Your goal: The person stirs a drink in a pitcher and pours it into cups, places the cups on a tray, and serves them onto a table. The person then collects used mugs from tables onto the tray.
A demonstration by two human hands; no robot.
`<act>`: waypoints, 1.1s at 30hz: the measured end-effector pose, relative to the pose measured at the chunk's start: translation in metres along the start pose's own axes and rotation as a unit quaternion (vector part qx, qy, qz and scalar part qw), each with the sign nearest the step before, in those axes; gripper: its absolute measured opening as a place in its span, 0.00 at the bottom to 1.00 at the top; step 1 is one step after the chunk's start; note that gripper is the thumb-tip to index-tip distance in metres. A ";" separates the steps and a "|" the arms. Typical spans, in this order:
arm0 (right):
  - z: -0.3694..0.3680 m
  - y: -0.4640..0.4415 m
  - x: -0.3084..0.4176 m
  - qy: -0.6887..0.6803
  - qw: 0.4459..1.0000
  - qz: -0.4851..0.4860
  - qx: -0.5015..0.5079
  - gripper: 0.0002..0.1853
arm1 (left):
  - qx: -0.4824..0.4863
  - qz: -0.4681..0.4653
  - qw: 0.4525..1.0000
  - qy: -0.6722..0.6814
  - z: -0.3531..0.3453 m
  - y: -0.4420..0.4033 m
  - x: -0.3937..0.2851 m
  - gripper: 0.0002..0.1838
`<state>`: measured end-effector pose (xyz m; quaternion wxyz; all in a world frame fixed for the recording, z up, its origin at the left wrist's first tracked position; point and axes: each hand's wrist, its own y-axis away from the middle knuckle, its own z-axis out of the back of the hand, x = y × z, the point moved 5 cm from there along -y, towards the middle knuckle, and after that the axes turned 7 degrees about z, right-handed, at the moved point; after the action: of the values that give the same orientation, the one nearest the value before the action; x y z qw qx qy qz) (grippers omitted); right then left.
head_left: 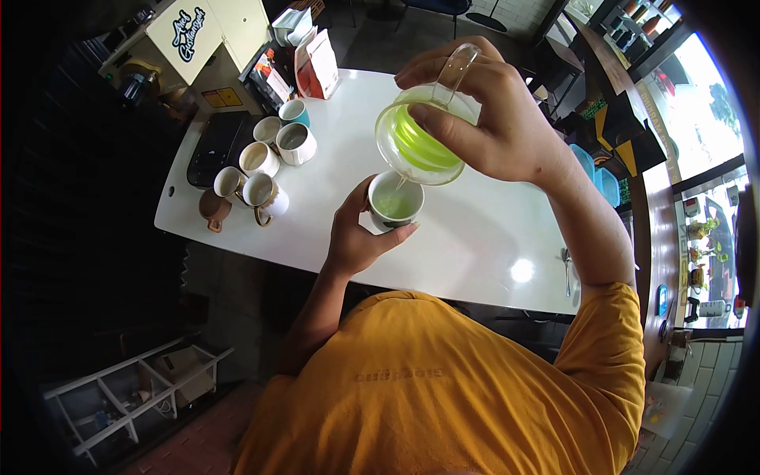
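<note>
My right hand [499, 119] grips a clear glass pitcher [419, 138] by its upper part, below the looped glass handle. Bright green liquid lies in the pitcher, which is tilted toward the cup, and a thin stream runs from its rim. Below the rim, my left hand [356, 233] holds a white cup [396, 199] with its fingers and thumb around the side. Pale green liquid shows inside the cup. Both hands are above the white table [459, 237].
Several mugs [260, 159] stand together at the table's left, beside a flat black device [219, 148]. Behind them are bags [317, 63] and a cream machine [207, 36]. A spoon [567, 271] lies near the right edge. Blue containers [606, 186] are beyond it.
</note>
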<state>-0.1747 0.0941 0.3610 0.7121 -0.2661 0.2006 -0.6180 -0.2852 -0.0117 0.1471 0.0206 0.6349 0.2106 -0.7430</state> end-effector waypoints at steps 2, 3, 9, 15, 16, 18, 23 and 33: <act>0.001 0.000 0.001 -0.004 1.000 0.004 -0.029 0.13 | 0.002 0.000 1.000 0.001 0.000 0.000 0.000 0.38; 0.001 0.000 0.001 -0.003 1.000 0.007 -0.031 0.13 | 0.000 0.005 1.000 -0.001 0.000 0.001 0.001 0.38; 0.002 0.001 0.002 -0.002 1.000 0.017 -0.025 0.13 | 0.003 0.013 1.000 -0.002 -0.002 0.001 0.000 0.38; 0.002 0.004 0.002 0.001 1.000 0.014 -0.025 0.12 | 0.007 0.012 1.000 0.005 -0.004 0.002 0.004 0.38; 0.003 0.004 0.002 0.002 1.000 0.015 -0.027 0.13 | 0.008 0.009 1.000 0.002 -0.004 0.002 0.004 0.38; 0.004 0.007 0.002 0.014 1.000 -0.002 0.006 0.14 | 0.012 0.009 1.000 0.001 -0.006 0.001 0.005 0.38; 0.006 0.007 0.005 0.042 0.997 -0.035 0.054 0.17 | 0.016 0.011 1.000 0.006 -0.008 0.001 0.003 0.38; 0.008 0.013 0.005 0.052 0.996 -0.047 0.053 0.17 | 0.031 0.014 0.999 0.007 -0.013 0.000 0.002 0.38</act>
<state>-0.1593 0.0915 0.3590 0.6838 -0.2044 0.1918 -0.6737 -0.2729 -0.0068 0.1442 0.0100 0.6435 0.1788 -0.7442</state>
